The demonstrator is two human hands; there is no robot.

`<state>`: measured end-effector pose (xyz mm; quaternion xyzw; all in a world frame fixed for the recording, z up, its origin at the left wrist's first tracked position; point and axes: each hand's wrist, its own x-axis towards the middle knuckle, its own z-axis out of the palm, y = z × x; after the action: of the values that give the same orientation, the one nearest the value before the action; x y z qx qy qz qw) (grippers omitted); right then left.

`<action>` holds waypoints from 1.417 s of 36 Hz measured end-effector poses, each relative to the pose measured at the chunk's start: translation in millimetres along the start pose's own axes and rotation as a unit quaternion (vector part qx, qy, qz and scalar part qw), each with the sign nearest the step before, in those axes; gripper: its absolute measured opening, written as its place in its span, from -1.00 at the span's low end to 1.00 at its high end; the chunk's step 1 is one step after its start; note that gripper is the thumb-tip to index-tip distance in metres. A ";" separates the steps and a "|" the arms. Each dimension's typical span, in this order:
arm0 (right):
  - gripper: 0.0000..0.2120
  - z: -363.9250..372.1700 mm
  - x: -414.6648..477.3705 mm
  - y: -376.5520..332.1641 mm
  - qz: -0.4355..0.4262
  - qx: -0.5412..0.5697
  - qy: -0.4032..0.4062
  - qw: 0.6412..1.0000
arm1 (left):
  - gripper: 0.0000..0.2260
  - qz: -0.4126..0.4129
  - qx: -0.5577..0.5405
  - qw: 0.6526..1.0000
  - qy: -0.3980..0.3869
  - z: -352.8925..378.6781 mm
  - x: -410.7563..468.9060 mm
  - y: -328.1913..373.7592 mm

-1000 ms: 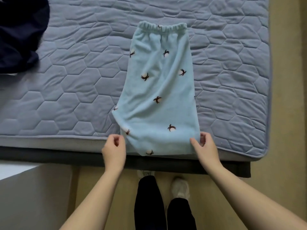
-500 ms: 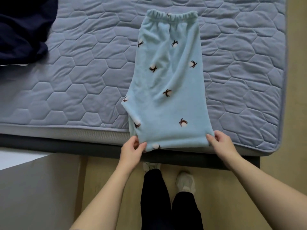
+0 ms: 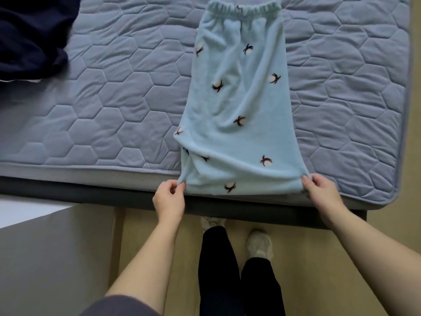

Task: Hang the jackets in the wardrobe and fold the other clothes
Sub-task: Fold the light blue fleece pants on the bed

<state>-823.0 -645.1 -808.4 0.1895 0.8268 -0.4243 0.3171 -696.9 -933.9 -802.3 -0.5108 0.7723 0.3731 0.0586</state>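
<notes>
Soft, probably light fleece trousers [image 3: 239,110], limp on the bed [image 3: 114,87], pinched at near corners by left hand [image 3: 168,199] and right hand [image 3: 323,192].

no readable text (or labels) anywhere

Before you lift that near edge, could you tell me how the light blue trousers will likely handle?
Probably floppy: the light blue trousers wrinkle and sag where the left hand and right hand pinch the near corners. Likely light for their size, since fingertip pinches seem enough. The fuzzy fabric should grip rather than slip on the quilted mattress.
</notes>
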 end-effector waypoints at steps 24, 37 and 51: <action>-0.80 9.5 22.5 -40.5 -0.039 -0.077 -0.012 0.996 | -0.83 0.000 -0.068 0.997 -0.048 -17.9 52.4 23.5; -0.81 16.6 45.4 -78.9 -0.006 0.030 -0.054 0.998 | -0.83 -0.021 -0.227 0.943 -0.243 -8.2 73.9 69.3; -0.68 32.6 61.4 -84.0 0.006 -0.101 0.005 0.995 | -0.50 -0.179 -0.304 0.921 -0.163 -0.7 76.2 64.0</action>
<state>-904.8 -716.9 -815.9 0.1636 0.8658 -0.3352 0.3335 -785.9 -978.4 -804.7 -0.5660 0.4968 0.6516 0.0915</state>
